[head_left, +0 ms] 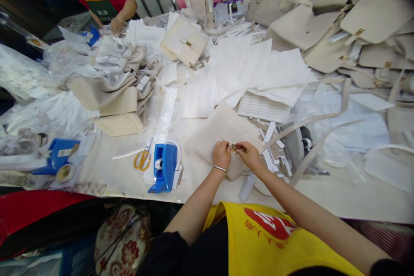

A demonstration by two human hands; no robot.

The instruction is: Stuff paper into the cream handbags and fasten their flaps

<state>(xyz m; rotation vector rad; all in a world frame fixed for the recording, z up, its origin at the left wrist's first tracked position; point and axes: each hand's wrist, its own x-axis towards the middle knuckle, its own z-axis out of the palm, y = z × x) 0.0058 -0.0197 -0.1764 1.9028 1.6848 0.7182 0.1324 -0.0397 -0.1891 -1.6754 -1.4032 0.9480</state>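
A pale beige bag [220, 125] lies on the table in front of me. Over its lower part, both hands meet at a small gold metal clasp [233, 148]. My left hand [222, 155], with a bracelet at the wrist, pinches the clasp from the left. From the right, the fingertips of my right hand [249, 155] close on the same clasp. The fingers hide part of it. A long beige strap [307, 120] curves away to the right of the bag.
Left of the bag are a blue tape dispenser [164, 166] and orange-handled scissors [142, 159]. White foam sheets [233, 69] spread behind it. Finished-looking beige bags [359, 30] pile up at the right, with folded bag pieces [113, 99] at the left. A co-worker's hand [117, 23] shows across the table.
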